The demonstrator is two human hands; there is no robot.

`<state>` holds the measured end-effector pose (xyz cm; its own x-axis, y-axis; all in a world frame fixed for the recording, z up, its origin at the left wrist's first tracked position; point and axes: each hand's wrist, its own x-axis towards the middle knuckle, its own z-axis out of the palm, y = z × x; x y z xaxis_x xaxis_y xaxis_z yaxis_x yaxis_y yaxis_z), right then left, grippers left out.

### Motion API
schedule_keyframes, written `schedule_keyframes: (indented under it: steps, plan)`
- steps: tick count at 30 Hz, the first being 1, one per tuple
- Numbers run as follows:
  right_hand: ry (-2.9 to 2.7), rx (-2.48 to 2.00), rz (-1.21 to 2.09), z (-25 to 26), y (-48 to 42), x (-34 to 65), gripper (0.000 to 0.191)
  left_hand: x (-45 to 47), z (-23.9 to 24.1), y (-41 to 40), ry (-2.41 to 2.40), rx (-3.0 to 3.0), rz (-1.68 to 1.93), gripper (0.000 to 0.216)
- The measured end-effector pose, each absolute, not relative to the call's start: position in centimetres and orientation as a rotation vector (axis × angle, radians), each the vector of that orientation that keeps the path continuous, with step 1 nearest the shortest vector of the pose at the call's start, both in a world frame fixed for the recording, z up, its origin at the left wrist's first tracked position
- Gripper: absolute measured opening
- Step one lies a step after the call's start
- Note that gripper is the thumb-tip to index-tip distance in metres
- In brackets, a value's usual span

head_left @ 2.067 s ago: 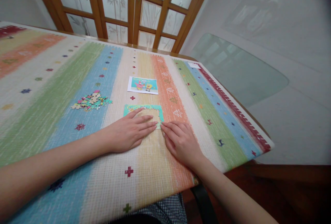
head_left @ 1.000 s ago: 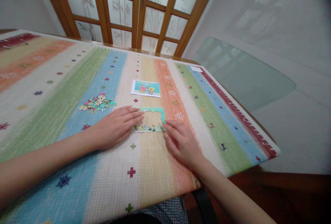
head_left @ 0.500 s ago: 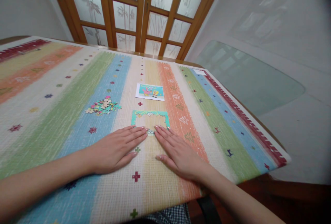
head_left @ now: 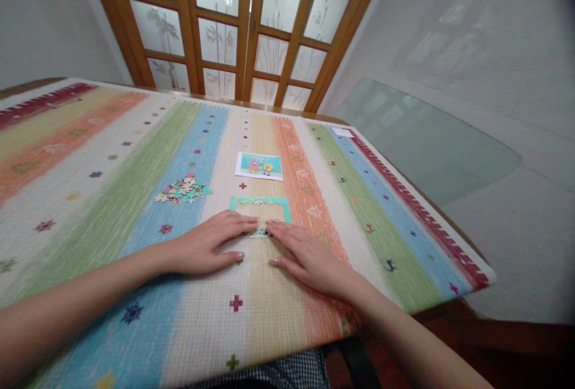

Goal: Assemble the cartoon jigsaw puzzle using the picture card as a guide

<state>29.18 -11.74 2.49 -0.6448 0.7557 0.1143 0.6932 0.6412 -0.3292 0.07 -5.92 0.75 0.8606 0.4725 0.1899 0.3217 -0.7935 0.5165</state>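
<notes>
A rectangular jigsaw puzzle frame point(head_left: 259, 201) of joined border pieces lies on the striped tablecloth in front of me, its middle showing the cloth. My left hand point(head_left: 209, 242) rests at its lower left corner, fingers stretched out and thumb apart. Over the lower right corner lies my right hand point(head_left: 305, 251), fingers extended flat and thumb spread. Between the fingertips, part of the bottom border shows; both lower corners are hidden under the hands. Beyond the frame is a small picture card point(head_left: 259, 166) with cartoon figures. A heap of loose puzzle pieces point(head_left: 184, 189) lies to the left.
The striped tablecloth point(head_left: 112, 215) covers the table, whose near edge runs just below my arms. A small white slip point(head_left: 342, 132) lies at the far right. Behind the table stand wood-framed glass doors point(head_left: 242, 29). A pale wall point(head_left: 494, 77) rises on the right.
My left hand has lifted slightly and its fingers have bunched closer together at the frame's lower border. My right hand has shifted a little. The whole view has tilted slightly upward.
</notes>
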Motion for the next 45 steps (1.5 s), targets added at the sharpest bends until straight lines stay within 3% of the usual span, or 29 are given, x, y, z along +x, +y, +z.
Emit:
schedule_keyframes:
  steps: [6,8,11,14,36,41,45]
  plan:
    - [-2.373,-1.228,0.368,2.0,-7.2,31.1,0.046,-0.8,1.3,-3.1,0.824,2.409,0.748,0.035]
    - [-2.410,-1.298,0.269,1.1,-6.1,31.7,0.053,-1.0,1.3,-2.7,0.875,2.549,0.719,0.039]
    - [-2.508,-1.370,0.244,-0.3,-5.7,32.0,0.073,-1.1,0.7,-2.5,0.933,2.751,0.490,0.063]
    - [-2.583,-1.394,0.267,-1.1,-6.1,31.8,0.072,-1.0,-0.2,-2.6,0.980,2.812,0.286,0.079]
    - [-2.615,-1.405,0.136,-0.7,-6.1,31.5,0.069,-0.9,-0.7,-3.1,1.017,2.903,0.226,0.082]
    - [-2.507,-1.365,0.321,-1.1,-5.9,32.1,0.076,-0.9,-0.5,-3.1,1.033,2.882,0.184,0.082]
    - [-2.024,-1.425,0.554,-1.7,-5.3,32.8,0.063,-1.1,-0.6,-3.1,1.017,2.876,0.211,0.078]
